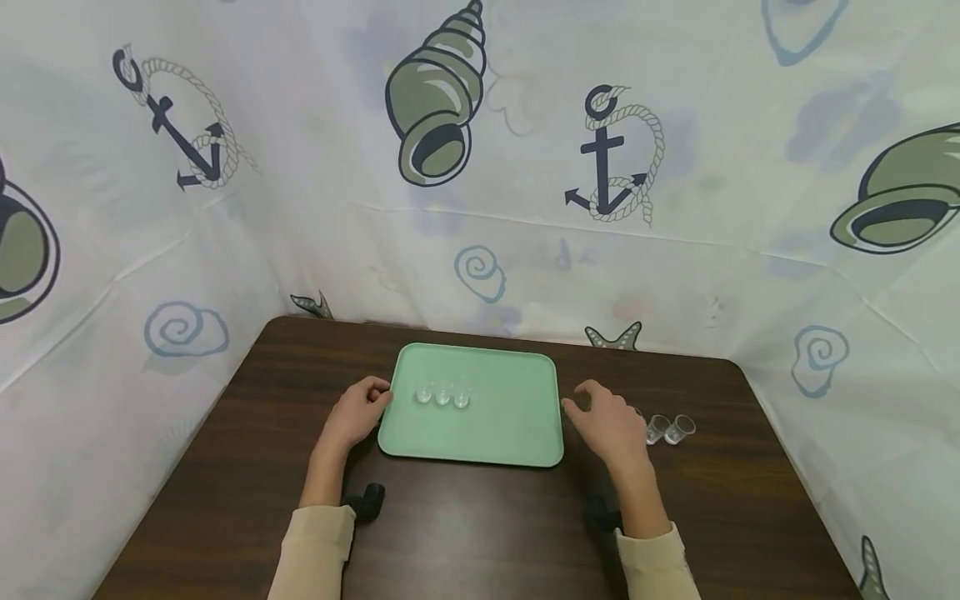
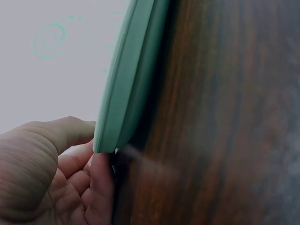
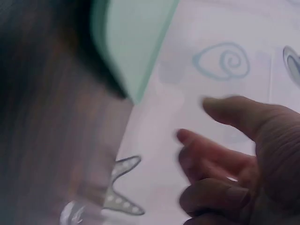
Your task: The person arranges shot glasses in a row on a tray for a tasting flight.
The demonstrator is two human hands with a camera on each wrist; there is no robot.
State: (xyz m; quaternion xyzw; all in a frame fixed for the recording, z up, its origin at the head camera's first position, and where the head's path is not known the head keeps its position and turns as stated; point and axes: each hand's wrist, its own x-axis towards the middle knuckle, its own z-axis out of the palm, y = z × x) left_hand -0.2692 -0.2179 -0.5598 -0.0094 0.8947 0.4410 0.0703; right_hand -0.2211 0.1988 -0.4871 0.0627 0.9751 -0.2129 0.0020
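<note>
A light green tray (image 1: 517,417) lies on the dark wood table. Three small clear cups (image 1: 443,396) stand in a row on its left half. My left hand (image 1: 358,413) pinches the tray's left edge; in the left wrist view its thumb is above the rim and fingers below. Just off the tray's right edge, my right hand (image 1: 611,423) is held with thumb and fingers apart and nothing between them. The right wrist view shows a gap between its fingertips (image 3: 213,104) and the tray (image 3: 136,37). More clear cups (image 1: 680,429) are right of that hand, one partly hidden.
The brown table (image 1: 465,533) reaches back to a white printed curtain (image 1: 525,275) that hangs along its far side and both sides. A black strap piece (image 1: 367,502) sits at the left wrist, with another dark one (image 1: 604,517) at the right.
</note>
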